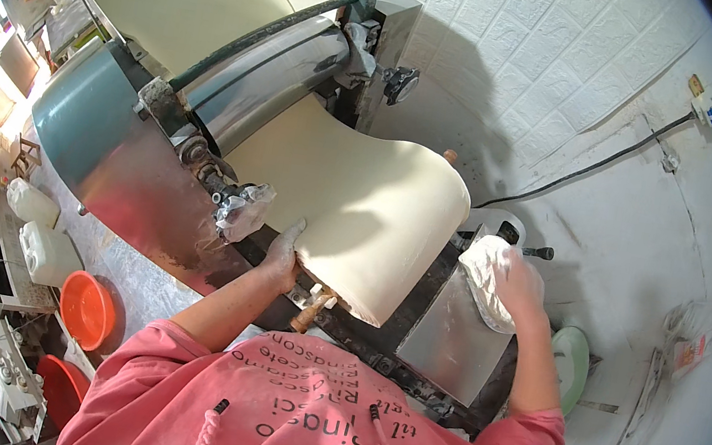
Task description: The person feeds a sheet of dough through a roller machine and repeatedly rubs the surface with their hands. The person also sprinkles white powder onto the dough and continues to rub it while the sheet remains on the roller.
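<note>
A wide sheet of pale dough (309,167) comes out from under the steel roller (267,78) of a dough sheeting machine and winds into a thick roll (387,248) on a wooden rolling pin (309,316). Against the near left edge of that roll rests my left hand (285,257), its thumb on the dough. My right hand (516,284) is over a white, flour-dusted cloth or bag (487,270) in a shallow dish, at the far end of a metal plate (456,334). The fingers are blurred, so their hold is unclear.
Adjusting handwheels stand at both sides of the roller, the near one (243,212) wrapped in plastic. A black cable (585,170) runs along the white wall. Orange basins (87,310) and white jugs (48,252) are at the left. A green basin (567,368) lies at the right.
</note>
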Action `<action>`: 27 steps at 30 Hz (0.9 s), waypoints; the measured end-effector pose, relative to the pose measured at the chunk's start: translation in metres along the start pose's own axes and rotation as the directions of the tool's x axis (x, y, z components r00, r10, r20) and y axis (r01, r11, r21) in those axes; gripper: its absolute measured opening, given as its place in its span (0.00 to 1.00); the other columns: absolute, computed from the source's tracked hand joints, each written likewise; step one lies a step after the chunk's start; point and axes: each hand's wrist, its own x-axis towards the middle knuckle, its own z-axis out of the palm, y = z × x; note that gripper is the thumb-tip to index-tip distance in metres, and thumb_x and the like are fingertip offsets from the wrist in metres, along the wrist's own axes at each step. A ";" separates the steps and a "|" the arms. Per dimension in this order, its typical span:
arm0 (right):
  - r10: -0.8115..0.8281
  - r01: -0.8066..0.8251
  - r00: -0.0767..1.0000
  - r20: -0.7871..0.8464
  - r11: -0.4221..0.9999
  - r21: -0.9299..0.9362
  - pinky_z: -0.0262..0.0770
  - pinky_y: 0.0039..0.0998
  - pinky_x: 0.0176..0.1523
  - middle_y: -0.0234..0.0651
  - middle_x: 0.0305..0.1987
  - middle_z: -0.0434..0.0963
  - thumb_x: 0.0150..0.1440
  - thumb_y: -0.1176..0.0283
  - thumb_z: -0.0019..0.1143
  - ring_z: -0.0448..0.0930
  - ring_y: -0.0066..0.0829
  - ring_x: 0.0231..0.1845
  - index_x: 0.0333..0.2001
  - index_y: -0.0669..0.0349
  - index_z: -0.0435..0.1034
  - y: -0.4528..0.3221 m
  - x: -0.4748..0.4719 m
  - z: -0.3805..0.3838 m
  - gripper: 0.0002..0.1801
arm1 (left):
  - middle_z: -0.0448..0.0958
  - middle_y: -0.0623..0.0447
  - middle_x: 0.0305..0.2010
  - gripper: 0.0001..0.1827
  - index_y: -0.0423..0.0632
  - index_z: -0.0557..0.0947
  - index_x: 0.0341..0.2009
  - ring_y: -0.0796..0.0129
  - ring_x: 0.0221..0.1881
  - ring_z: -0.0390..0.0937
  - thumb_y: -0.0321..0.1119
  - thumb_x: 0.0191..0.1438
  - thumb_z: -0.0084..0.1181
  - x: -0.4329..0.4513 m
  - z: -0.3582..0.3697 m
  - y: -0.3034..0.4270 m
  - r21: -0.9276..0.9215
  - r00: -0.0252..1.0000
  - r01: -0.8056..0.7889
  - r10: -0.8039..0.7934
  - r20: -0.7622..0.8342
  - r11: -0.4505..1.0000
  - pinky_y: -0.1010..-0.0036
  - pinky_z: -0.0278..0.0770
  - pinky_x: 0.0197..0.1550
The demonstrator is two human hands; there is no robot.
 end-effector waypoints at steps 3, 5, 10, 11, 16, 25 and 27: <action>-0.117 0.121 0.992 0.040 0.985 -0.123 0.72 0.49 0.52 0.53 0.45 0.79 0.58 0.64 0.52 0.77 0.55 0.49 0.46 0.62 0.73 0.045 -0.014 0.025 0.15 | 0.73 0.49 0.60 0.35 0.47 0.71 0.61 0.59 0.59 0.71 0.62 0.61 0.47 -0.014 0.012 0.006 -0.010 1.000 -0.022 0.022 -0.012 1.000 0.62 0.63 0.64; -0.103 0.105 0.994 0.027 0.991 -0.082 0.72 0.49 0.52 0.54 0.43 0.79 0.58 0.65 0.52 0.78 0.56 0.48 0.44 0.62 0.74 0.060 -0.012 0.034 0.15 | 0.72 0.49 0.62 0.37 0.48 0.70 0.62 0.58 0.63 0.67 0.63 0.60 0.47 -0.019 0.012 0.011 0.053 0.992 -0.126 0.127 -0.010 0.991 0.63 0.58 0.67; 0.036 0.001 0.993 -0.114 0.949 0.314 0.73 0.43 0.47 0.52 0.39 0.80 0.57 0.69 0.54 0.79 0.52 0.45 0.44 0.65 0.75 0.017 0.007 0.021 0.14 | 0.69 0.49 0.65 0.37 0.48 0.68 0.64 0.57 0.66 0.64 0.61 0.60 0.48 -0.006 -0.012 0.013 0.106 0.983 -0.182 0.184 0.000 0.977 0.59 0.55 0.69; -0.071 0.135 0.988 -0.139 0.831 0.540 0.73 0.39 0.44 0.49 0.36 0.80 0.55 0.73 0.51 0.79 0.49 0.39 0.43 0.66 0.74 -0.005 0.004 0.018 0.13 | 0.71 0.49 0.63 0.35 0.48 0.69 0.63 0.56 0.64 0.66 0.60 0.60 0.48 0.001 -0.016 0.008 0.017 0.993 -0.113 0.113 0.045 0.993 0.58 0.57 0.68; -0.640 0.773 0.600 -0.480 0.618 0.143 0.55 0.48 0.69 0.48 0.61 0.70 0.57 0.70 0.51 0.66 0.51 0.64 0.56 0.68 0.69 -0.133 -0.023 0.050 0.23 | 0.76 0.45 0.56 0.28 0.48 0.75 0.56 0.54 0.59 0.72 0.56 0.60 0.48 0.027 -0.017 -0.014 -0.227 0.989 0.089 -0.060 0.133 0.970 0.57 0.67 0.62; -0.682 0.668 0.731 0.012 0.712 -0.214 0.52 0.47 0.69 0.36 0.65 0.71 0.63 0.47 0.39 0.65 0.32 0.69 0.57 0.55 0.71 -0.197 0.095 0.016 0.30 | 0.78 0.50 0.51 0.31 0.47 0.75 0.55 0.62 0.51 0.75 0.60 0.61 0.47 -0.030 0.019 0.018 -0.124 0.948 -0.278 0.293 0.122 0.952 0.65 0.74 0.48; -0.694 0.707 0.706 0.144 0.677 -0.205 0.53 0.46 0.68 0.37 0.65 0.71 0.64 0.46 0.37 0.65 0.32 0.68 0.58 0.55 0.70 -0.214 0.073 0.016 0.30 | 0.77 0.52 0.52 0.31 0.47 0.74 0.56 0.62 0.52 0.74 0.59 0.60 0.49 -0.032 0.014 0.026 0.034 0.961 -0.276 0.275 0.028 0.961 0.65 0.71 0.55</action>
